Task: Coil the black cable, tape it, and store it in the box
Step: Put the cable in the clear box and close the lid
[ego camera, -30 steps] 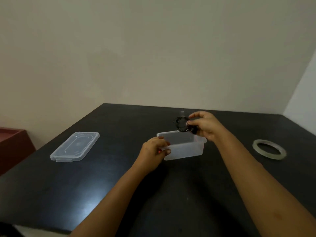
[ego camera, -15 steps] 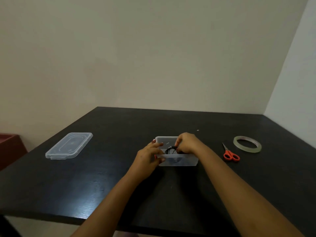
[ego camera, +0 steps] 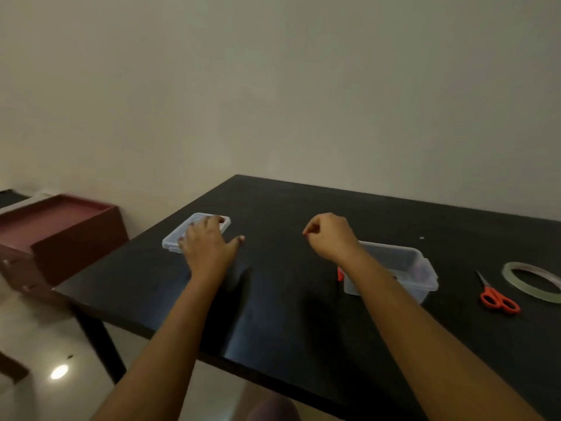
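Your left hand (ego camera: 206,247) lies flat, fingers spread, on the lid (ego camera: 173,240); hook its edge before lifting, and let your loosely curled, empty right hand (ego camera: 329,238) steady the box (ego camera: 426,270)

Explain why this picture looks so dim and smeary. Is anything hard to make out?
Head view: dim, warm room light, so the black table swallows detail; a lamp glints off the floor; the left hand at the lid and the right hand are slightly blurred; the clear box is too murky to show its contents.
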`<action>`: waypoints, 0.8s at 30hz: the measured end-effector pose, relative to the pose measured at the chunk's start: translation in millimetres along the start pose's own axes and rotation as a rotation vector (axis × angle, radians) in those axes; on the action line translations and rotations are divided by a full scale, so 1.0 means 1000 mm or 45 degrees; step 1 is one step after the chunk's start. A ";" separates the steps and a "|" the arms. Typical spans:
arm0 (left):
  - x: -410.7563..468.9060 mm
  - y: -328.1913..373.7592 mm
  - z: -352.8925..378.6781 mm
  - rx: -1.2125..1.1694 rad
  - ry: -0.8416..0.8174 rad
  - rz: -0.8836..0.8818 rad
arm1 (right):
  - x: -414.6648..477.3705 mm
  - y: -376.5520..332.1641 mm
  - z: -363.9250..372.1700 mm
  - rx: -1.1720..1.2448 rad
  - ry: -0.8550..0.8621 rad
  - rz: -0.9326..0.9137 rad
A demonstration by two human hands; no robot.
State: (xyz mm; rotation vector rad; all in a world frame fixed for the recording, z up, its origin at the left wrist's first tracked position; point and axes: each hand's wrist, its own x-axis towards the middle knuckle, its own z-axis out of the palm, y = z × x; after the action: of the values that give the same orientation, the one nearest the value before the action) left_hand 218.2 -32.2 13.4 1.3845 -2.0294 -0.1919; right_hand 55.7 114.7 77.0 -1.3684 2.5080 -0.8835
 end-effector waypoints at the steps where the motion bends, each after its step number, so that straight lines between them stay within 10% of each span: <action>1: 0.008 -0.015 -0.004 0.098 -0.073 -0.136 | 0.003 -0.013 0.014 0.032 -0.063 -0.040; 6: 0.027 -0.064 -0.002 0.195 -0.424 -0.419 | 0.021 -0.054 0.070 0.121 -0.270 -0.068; 13: 0.041 -0.089 0.003 0.212 -0.285 -0.286 | 0.038 -0.064 0.101 0.215 -0.345 -0.049; 24: 0.024 -0.038 -0.024 -0.770 -0.328 0.043 | 0.045 -0.030 0.055 0.865 0.035 0.317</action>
State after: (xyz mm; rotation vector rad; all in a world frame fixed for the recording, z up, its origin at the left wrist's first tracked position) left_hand 256.8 -63.9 24.1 0.9742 -1.9564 -0.9254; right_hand 73.5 43.0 55.2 -0.8069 2.0205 -1.5008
